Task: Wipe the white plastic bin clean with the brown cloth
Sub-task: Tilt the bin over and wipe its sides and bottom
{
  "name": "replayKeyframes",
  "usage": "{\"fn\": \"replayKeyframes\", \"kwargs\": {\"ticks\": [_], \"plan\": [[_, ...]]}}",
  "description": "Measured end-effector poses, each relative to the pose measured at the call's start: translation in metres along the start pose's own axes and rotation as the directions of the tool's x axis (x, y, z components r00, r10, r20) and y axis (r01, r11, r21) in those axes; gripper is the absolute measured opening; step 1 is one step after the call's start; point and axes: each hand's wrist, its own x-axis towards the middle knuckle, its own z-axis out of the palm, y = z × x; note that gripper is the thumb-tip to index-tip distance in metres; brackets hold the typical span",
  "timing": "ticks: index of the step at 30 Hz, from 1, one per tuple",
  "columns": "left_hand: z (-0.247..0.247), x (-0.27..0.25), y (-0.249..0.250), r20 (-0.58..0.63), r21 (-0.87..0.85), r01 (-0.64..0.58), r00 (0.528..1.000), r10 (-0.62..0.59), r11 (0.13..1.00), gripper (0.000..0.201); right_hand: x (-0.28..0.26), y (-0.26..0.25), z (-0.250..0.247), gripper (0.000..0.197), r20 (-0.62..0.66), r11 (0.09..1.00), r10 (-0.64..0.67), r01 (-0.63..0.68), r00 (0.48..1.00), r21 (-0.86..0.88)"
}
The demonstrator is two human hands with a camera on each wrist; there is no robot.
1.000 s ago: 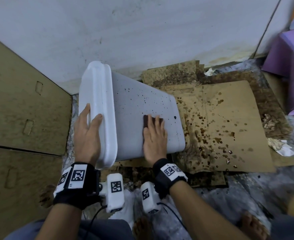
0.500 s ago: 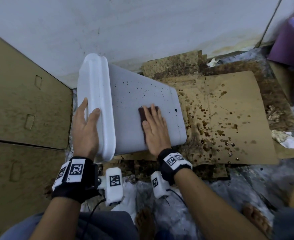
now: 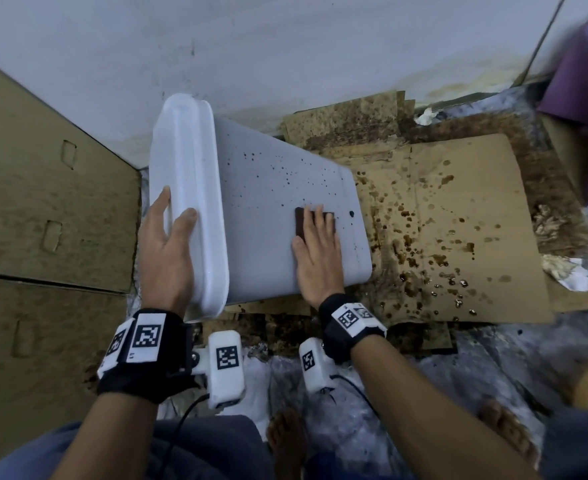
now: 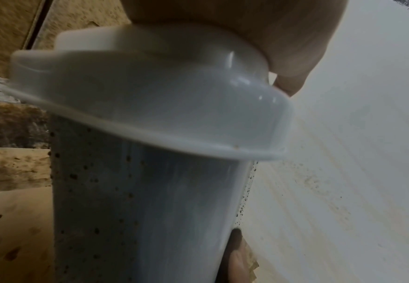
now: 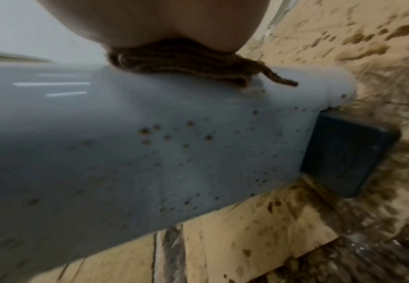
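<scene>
The right hand is lying flat with straight fingers on the bin's upper side, pressing the brown cloth under its fingertips, a little right of the frame's centre. The left hand is resting open against the bin's lid end at centre left, thumb on the rim and fingers spread over the end face. Both wrists are wearing black straps with white blocks carrying black-and-white square code tags; no readable words are showing anywhere.

The white plastic bin is lying on its side on the floor, lid end toward the left, base toward the right. Its upper side is dotted with small dark brown specks, thickest toward the base, with one larger drop just right of the cloth. In the right wrist view, the near side is speckled too. Underneath, stained cardboard is spreading to the right, spattered with brown drops.
</scene>
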Motion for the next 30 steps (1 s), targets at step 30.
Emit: {"fn": "replayKeyframes", "kwargs": {"ticks": [30], "plan": [[-0.005,0.004,-0.008,0.018,0.021,0.011,1.000,-0.012,1.000,0.059,0.001,0.044,-0.004,0.058,-0.014,0.997,-0.073,0.073,0.997,-0.008]]}}
